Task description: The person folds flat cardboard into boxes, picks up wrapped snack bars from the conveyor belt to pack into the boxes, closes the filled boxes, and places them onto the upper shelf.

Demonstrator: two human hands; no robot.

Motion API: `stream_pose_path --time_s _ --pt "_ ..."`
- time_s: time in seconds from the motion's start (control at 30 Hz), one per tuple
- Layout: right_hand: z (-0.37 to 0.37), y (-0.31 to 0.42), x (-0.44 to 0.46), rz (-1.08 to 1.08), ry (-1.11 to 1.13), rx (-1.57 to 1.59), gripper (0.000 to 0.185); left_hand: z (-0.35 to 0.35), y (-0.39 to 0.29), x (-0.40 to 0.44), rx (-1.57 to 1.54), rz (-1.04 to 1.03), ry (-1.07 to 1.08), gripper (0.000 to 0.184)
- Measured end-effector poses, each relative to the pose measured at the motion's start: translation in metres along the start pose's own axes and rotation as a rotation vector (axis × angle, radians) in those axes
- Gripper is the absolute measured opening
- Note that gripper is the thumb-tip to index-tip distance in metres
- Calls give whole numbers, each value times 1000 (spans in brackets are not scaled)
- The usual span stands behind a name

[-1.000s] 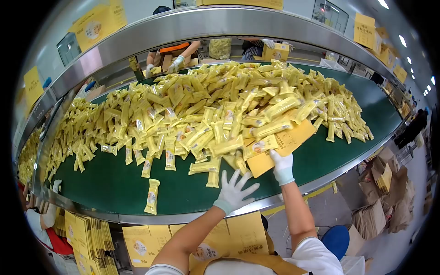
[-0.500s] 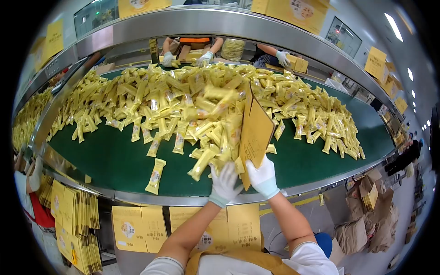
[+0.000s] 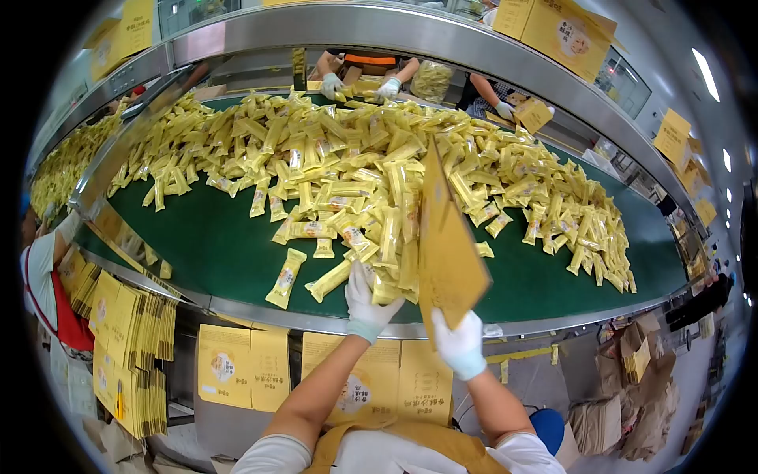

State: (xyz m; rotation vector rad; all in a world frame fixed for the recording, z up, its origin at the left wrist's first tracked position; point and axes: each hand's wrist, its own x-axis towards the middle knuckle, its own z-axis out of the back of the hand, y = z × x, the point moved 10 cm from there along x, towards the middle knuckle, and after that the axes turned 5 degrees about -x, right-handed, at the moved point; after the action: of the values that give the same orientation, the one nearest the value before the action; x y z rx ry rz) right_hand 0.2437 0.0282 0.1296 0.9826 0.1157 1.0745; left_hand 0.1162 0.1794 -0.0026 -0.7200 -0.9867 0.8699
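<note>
My right hand (image 3: 459, 344), in a white glove, grips the lower edge of a yellow cardboard box (image 3: 452, 253). The box stands tilted on its edge among the packets, one side panel facing right; its inside is hidden. Left of the box, my gloved left hand (image 3: 369, 306) rests against several yellow wrapped snack packets (image 3: 387, 253), its thumb stretched toward the box and its fingertips partly hidden by the packets. A single packet (image 3: 286, 278) lies on the green belt further left.
A long heap of packets (image 3: 316, 146) covers the far part of the green conveyor belt (image 3: 213, 257). Flattened cartons (image 3: 225, 367) hang below its metal rim. Stacked cartons (image 3: 130, 324) stand at left. Across the belt, a co-worker's gloved hands (image 3: 332, 84) handle packets.
The packets that were blurred in motion near the box now rest in front of my left hand. The box has turned to show more of its side. The view has shifted slightly.
</note>
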Motion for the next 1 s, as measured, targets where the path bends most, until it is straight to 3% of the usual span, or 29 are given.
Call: stream_pose_path --time_s 0.1,0.13,0.23,0.27,0.37,0.47,0.6,0.7,0.77,0.8,0.83,0.9,1.0 --pt "43 -17 -22 68 -31 -19 27 19 28 -7 -157 197 -196 124" --pt "67 -24 -26 -4 -156 92 21 33 18 -9 -59 217 -245 115" --pt "114 -61 -46 -179 -280 115 21 34 3 -12 485 -9 -195 102" --pt "125 -76 -51 -195 -303 87 21 19 -3 -15 463 -128 -110 82" --pt "147 -115 -48 -176 -395 -87 22 -44 -46 -37 520 -433 372 69" --pt "135 -180 -34 -175 -399 -40 24 -79 -73 -39 609 -488 592 60" --pt "82 -220 -13 -299 -244 144 27 -103 -59 -23 641 -438 636 55" --pt "41 -182 -13 -294 -119 215 26 -96 -54 -14 696 -378 666 51" --pt "20 -141 -23 -230 4 69 27 -85 -43 -13 658 -446 584 47" --pt "14 -112 -27 -147 52 -85 33 -75 -36 -13 639 -483 556 46" --pt "5 -125 -39 -150 19 1 40 -64 -31 -12 620 -521 528 46" --pt "3 -93 -43 -72 83 22 47 -39 -24 -9 562 -617 477 50" --pt "1 -48 -46 26 99 -6 53 -13 -2 10 585 -617 579 61"
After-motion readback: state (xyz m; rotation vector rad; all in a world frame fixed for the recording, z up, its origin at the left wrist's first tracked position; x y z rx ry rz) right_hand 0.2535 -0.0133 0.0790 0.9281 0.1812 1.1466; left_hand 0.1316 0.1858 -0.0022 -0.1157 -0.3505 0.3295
